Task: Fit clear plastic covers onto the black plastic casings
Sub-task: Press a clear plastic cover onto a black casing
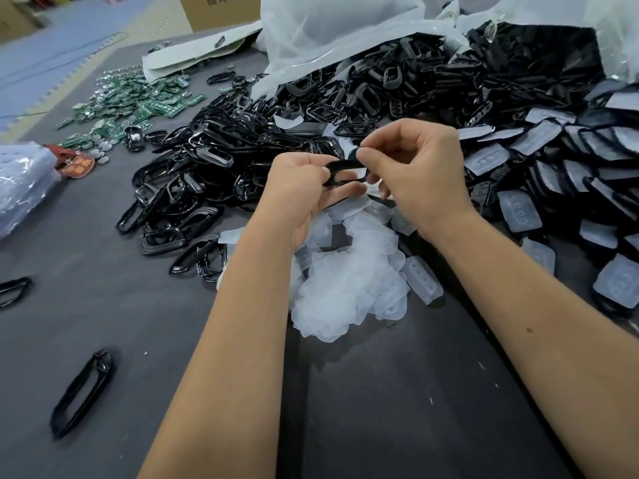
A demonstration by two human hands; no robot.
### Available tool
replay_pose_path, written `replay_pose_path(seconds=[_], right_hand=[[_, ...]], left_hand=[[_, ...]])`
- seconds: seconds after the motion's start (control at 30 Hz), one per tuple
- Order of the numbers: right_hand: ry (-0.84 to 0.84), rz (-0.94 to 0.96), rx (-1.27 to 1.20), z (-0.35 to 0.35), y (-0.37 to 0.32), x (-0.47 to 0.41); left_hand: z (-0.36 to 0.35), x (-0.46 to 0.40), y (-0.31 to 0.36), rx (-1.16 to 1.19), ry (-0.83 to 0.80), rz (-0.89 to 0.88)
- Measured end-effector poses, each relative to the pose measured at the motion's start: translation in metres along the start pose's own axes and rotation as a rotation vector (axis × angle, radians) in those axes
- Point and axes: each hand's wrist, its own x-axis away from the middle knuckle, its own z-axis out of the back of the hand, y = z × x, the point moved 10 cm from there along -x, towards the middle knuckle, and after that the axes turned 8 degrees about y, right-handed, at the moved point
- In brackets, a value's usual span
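Both hands hold one black plastic casing [340, 164] above the table's middle. My left hand [301, 188] grips its left end with curled fingers. My right hand [418, 171] pinches its right end between thumb and forefinger. Whether a clear cover sits in the casing is hard to tell. Right below the hands lies a heap of clear plastic covers [349, 278]. A big pile of loose black casings [207, 167] spreads to the left and behind.
Casings with clear covers on them [570, 174] are stacked at the right. Green circuit boards [138, 102] lie at the far left, white plastic bags [345, 32] at the back. Single black casings [83, 392] lie on the grey table [145, 340] near the left front.
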Motion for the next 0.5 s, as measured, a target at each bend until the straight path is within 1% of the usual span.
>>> replay_pose_path(seconds=[0.13, 0.2, 0.33, 0.5], right_hand=[[-0.046, -0.064, -0.018, -0.0093, 0.0071, 0.0031], [-0.049, -0.052, 0.016, -0.0089, 0.0069, 0.0023], [-0.028, -0.063, 0.080, -0.0045, 0.0089, 0.0012], [0.008, -0.102, 0.157, -0.0012, 0.0114, 0.0008]], left_hand=[[0.0002, -0.0030, 0.0057, -0.061, 0.000, -0.072], [0.0003, -0.0031, 0.0053, -0.081, -0.002, -0.082], [-0.0030, -0.0014, 0.0040, -0.081, -0.035, -0.087], [-0.0022, -0.0020, 0.0058, -0.112, -0.016, -0.124]])
